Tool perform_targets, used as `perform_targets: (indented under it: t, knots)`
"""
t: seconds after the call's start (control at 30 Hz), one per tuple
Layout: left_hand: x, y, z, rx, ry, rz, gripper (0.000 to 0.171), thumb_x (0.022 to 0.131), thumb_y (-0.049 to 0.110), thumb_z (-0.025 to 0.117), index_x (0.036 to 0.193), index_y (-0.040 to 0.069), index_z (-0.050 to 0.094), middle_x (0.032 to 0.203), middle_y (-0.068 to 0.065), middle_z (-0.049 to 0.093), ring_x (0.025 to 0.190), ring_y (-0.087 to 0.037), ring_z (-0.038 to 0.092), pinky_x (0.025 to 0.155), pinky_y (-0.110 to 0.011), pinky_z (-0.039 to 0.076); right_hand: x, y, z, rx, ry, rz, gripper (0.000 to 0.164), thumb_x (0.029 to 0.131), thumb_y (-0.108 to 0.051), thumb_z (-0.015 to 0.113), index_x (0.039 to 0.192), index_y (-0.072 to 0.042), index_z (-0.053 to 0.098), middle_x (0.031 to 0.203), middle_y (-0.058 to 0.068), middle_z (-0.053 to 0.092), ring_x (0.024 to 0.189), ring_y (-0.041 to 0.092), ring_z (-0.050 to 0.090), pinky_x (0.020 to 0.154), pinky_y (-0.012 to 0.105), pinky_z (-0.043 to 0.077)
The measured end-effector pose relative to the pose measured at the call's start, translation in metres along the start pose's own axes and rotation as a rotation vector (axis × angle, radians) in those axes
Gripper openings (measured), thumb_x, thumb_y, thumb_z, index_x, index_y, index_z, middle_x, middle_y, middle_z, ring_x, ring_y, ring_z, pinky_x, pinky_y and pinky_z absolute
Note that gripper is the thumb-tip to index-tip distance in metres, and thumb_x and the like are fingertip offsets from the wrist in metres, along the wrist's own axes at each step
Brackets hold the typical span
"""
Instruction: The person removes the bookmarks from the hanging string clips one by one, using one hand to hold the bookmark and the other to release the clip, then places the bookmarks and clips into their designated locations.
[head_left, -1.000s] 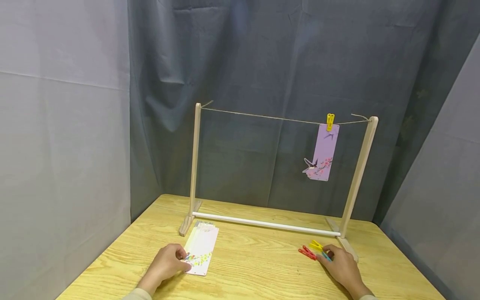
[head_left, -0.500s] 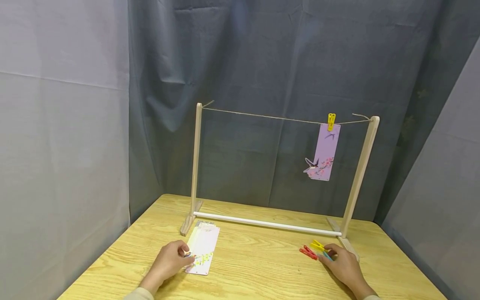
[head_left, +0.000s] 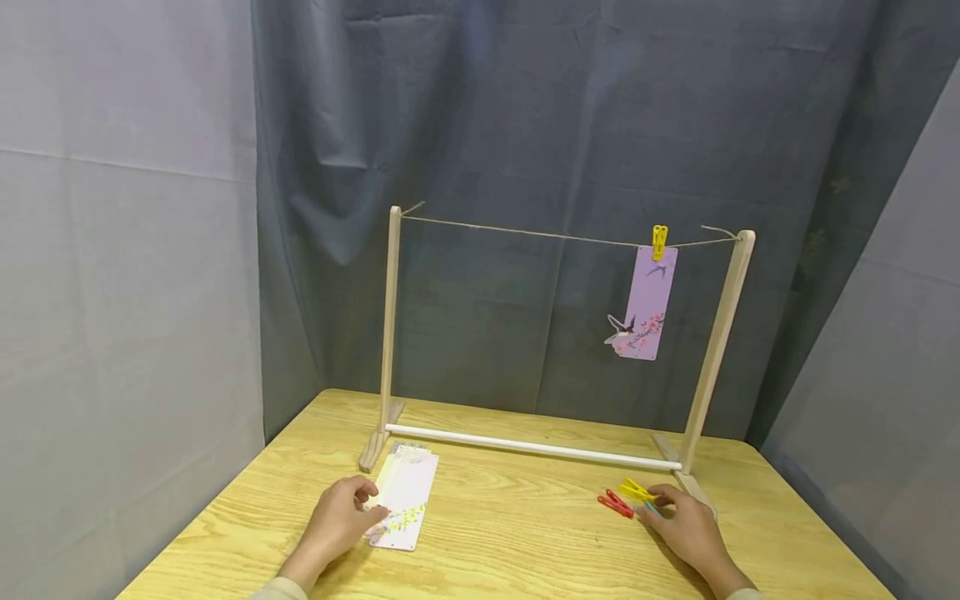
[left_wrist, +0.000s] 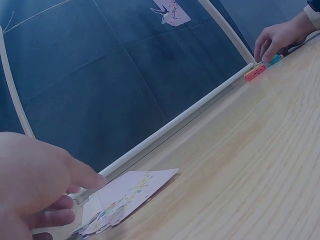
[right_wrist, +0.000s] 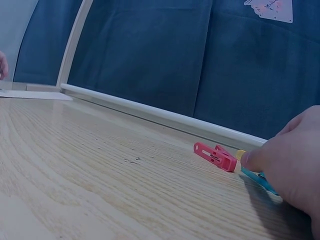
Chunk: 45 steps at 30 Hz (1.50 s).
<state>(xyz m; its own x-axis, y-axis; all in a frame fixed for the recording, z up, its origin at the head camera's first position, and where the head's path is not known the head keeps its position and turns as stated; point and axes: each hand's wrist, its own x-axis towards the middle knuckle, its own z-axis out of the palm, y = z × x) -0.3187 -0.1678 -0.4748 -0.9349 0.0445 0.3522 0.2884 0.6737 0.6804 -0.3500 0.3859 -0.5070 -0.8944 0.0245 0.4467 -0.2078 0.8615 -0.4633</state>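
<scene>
My left hand (head_left: pixel 335 518) is over the lower left edge of a small stack of bookmark cards (head_left: pixel 408 487), fingers loosely bent and parted from the thumb. The top card is pale with yellow blossoms; the left thumb overlaps its printed edge in the head view. My right hand (head_left: pixel 686 527) is low over several clothespins. Its thumb and index finger are on either side of a blue clothespin (right_wrist: pixel 260 181); I cannot tell whether they pinch it. A yellow clothespin (head_left: pixel 636 490) lies at the index fingertip, and red clothespins (head_left: pixel 617 503) lie just left of the thumb.
Behind the hands stands a wooden frame (head_left: pixel 720 350) with a white bottom bar (head_left: pixel 532 447) and a string (head_left: pixel 525 232) across its top. A purple bird bookmark (head_left: pixel 647 304) hangs there from a yellow clothespin (head_left: pixel 659 242). Grey curtains (head_left: pixel 480 333) enclose the table (head_left: pixel 510 533).
My left hand has shifted slightly up and right, its thumb now covering the printed bird on the top card. The right hand stays at the clothespins, hiding more of the blue one.
</scene>
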Motion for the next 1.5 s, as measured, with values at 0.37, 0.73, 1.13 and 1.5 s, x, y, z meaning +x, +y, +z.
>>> perform_targets:
  t: [0.37, 0.73, 1.13, 1.5]
  knots:
    - [0.000, 0.006, 0.001, -0.053, 0.039, 0.046, 0.029, 0.086, 0.016, 0.086, 0.107, 0.003, 0.070, 0.098, -0.007, 0.062, 0.089, -0.025, 0.060, 0.077, -0.042, 0.052, 0.000, 0.000, -0.003, 0.012, 0.010, 0.026, 0.049, 0.094, -0.040, 0.078, 0.125, -0.003, 0.069, 0.107, 0.013, 0.072, 0.107, 0.047, 0.063, 0.091, 0.066, 0.046]
    - [0.003, 0.007, 0.007, -0.085, 0.088, 0.106, 0.025, 0.087, 0.013, 0.085, 0.106, 0.006, 0.071, 0.098, -0.006, 0.063, 0.088, -0.019, 0.061, 0.079, -0.038, 0.052, -0.002, -0.003, -0.006, 0.071, 0.062, 0.022, 0.047, 0.096, -0.033, 0.076, 0.126, 0.001, 0.067, 0.102, 0.008, 0.072, 0.102, 0.042, 0.066, 0.091, 0.065, 0.047]
    - [0.004, 0.006, 0.014, -0.129, 0.115, 0.139, 0.025, 0.086, 0.012, 0.086, 0.106, 0.009, 0.071, 0.097, -0.006, 0.064, 0.089, -0.019, 0.062, 0.082, -0.045, 0.053, 0.001, -0.003, -0.009, 0.146, 0.081, 0.097, 0.051, 0.099, -0.039, 0.072, 0.131, 0.001, 0.065, 0.106, 0.010, 0.072, 0.073, 0.025, 0.065, 0.095, 0.066, 0.042]
    - [0.003, 0.015, 0.020, -0.189, 0.171, 0.180, 0.022, 0.087, 0.010, 0.084, 0.104, 0.012, 0.071, 0.093, 0.003, 0.063, 0.087, -0.018, 0.062, 0.082, -0.046, 0.051, 0.004, -0.012, -0.018, 0.192, 0.099, 0.137, 0.052, 0.099, -0.044, 0.070, 0.131, -0.003, 0.065, 0.109, 0.015, 0.073, 0.072, 0.018, 0.063, 0.069, 0.038, 0.049]
